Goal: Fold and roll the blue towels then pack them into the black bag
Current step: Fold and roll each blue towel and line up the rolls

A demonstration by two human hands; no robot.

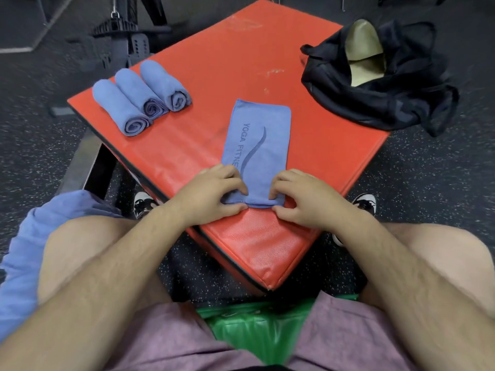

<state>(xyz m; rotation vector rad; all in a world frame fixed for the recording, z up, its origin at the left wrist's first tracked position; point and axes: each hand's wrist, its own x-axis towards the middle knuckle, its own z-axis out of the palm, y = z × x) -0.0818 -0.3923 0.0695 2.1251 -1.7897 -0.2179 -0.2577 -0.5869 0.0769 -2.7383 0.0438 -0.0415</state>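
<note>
Dark speckled gym floor (428,170) surrounds a red padded surface (241,62), set corner-on toward the seated person. On it, a folded blue towel (257,135) lies flat and lengthwise, stretching away from the hands. Its upper face carries a curved line and the darker printed words "YOGA FITNE"; the remaining letters are hidden under the left hand (211,194). That hand pinches the towel's near end at its left corner, fingers curled on top and thumb at the edge. The right hand (308,199) pinches the right corner in the same manner, and the end between them is turned over into a first small roll. Three rolled blue towels (142,95) lie side by side, touching, beyond and left of the hands. A black bag (375,97), open to show a pale lining, sits beyond and right of the hands on the far corner. More loose blue cloth (24,250) is draped beside the left knee.
</note>
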